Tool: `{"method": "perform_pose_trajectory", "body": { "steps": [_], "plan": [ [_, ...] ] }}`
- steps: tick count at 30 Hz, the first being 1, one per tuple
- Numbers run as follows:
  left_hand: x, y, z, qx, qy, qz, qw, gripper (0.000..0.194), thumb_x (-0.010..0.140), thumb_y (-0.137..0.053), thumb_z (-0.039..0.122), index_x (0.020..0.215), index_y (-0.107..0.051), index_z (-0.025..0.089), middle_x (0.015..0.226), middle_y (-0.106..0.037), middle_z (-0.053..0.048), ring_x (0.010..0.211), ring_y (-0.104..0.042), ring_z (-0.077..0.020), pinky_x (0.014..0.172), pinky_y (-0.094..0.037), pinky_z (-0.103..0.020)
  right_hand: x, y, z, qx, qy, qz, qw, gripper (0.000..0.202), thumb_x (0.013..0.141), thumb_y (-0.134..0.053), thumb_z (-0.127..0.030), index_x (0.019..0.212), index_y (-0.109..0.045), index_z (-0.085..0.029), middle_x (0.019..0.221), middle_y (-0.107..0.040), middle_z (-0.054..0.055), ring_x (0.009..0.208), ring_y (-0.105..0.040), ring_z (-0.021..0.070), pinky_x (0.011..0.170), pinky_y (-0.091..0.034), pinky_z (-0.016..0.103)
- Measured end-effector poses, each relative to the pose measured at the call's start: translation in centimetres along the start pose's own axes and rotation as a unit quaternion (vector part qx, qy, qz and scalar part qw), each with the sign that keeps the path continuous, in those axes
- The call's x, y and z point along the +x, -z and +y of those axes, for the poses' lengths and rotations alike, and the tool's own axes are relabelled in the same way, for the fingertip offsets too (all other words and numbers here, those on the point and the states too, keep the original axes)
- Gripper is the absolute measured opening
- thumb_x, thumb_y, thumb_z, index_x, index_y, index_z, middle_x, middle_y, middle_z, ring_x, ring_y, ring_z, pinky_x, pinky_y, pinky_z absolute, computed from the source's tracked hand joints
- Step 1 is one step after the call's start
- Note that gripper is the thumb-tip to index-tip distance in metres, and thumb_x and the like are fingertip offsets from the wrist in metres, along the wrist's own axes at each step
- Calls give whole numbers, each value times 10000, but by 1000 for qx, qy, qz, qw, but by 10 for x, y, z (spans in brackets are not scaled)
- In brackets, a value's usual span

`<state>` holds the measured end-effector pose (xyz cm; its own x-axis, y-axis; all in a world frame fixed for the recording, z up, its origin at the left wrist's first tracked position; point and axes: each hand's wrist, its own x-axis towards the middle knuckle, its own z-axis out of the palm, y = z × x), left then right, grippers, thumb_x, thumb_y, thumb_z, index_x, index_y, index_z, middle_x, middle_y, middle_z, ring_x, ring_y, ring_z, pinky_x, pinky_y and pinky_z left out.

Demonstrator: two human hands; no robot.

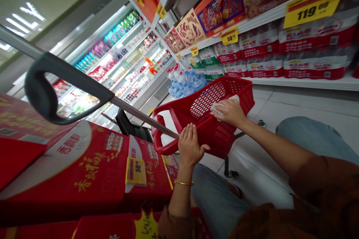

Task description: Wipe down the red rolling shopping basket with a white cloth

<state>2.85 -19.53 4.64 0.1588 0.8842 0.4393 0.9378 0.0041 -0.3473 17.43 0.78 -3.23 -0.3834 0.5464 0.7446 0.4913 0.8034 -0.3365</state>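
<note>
A red plastic shopping basket (221, 134) with perforated sides stands in front of me on a wheeled frame. My left hand (190, 143) rests on the basket's near rim beside the grey metal pole, fingers stretched out and thumb apart. On the right, my right hand (231, 112) presses a white cloth (224, 104) against the basket's rim, with its fingers bent over the cloth. The pole runs up to the left into a dark grey handle (70, 89).
Stacked red cartons (106, 171) fill the lower left. Shelves with packs of bottled water (266, 65) and gift boxes (221, 7) line the upper right. A lit refrigerated display (123, 67) stands behind. My knees flank the cart.
</note>
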Motion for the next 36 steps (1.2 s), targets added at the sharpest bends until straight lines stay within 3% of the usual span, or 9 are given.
{"method": "perform_pose_trajectory", "body": {
  "steps": [5, 10, 13, 18, 22, 28, 36],
  "plan": [
    [3, -2, 3, 1, 5, -4, 1000, 929, 905, -192, 758, 1342, -517, 5, 1330, -589, -248, 1289, -531, -340, 1100, -376, -468, 10, -4, 21, 1, -11, -15, 1000, 319, 914, -528, -436, 896, -774, -234, 911, -715, 59, 795, -576, 187, 711, -312, 318],
    [3, -5, 3, -1, 1, 5, 1000, 952, 890, -214, 778, 1321, -531, -9, 1321, -591, -260, 1277, -540, -352, 1096, -380, -478, 19, -2, 14, -2, -53, -10, 999, 327, 898, -538, -436, 850, -775, -214, 880, -721, 60, 751, -588, 179, 693, -340, 309],
    [3, -6, 3, -2, -1, 15, 1000, 982, 891, -173, 779, 1294, -549, -33, 1297, -606, -265, 1260, -552, -355, 1090, -389, -471, 20, 4, -10, 34, -72, 15, 997, 314, 903, -544, -433, 865, -772, -222, 885, -720, 49, 774, -605, 177, 724, -371, 305],
    [4, -5, 5, -2, 8, 19, 1000, 1000, 888, -141, 785, 1295, -550, -32, 1297, -606, -264, 1259, -554, -353, 1095, -379, -463, 17, 10, -78, 143, -68, 63, 985, 275, 914, -553, -426, 953, -761, -250, 996, -722, 43, 887, -618, 182, 837, -405, 310],
    [4, -4, 7, -6, 13, 24, 1000, 1000, 875, -154, 802, 1290, -560, -12, 1268, -625, -263, 1249, -564, -354, 1090, -379, -458, 7, 5, -104, 150, -33, 38, 987, 257, 920, -551, -407, 999, -747, -261, 1142, -706, 48, 1015, -588, 229, 925, -387, 382],
    [3, -2, 5, -24, 10, 13, 1000, 973, 868, -214, 810, 1323, -537, 13, 1325, -592, -251, 1265, -549, -351, 1097, -367, -473, -5, 1, -84, 124, 10, 17, 992, 297, 934, -526, -418, 1105, -720, -272, 1182, -691, 53, 1187, -507, 303, 1055, -265, 516],
    [3, -1, 4, -25, -2, 14, 1000, 1001, 853, -236, 826, 1323, -529, -7, 1319, -590, -266, 1284, -534, -357, 1103, -363, -466, 0, -3, -59, 113, 30, -5, 993, 282, 919, -541, -424, 965, -754, -245, 985, -692, 80, 916, -574, 216, 852, -384, 351]
  ]
}}
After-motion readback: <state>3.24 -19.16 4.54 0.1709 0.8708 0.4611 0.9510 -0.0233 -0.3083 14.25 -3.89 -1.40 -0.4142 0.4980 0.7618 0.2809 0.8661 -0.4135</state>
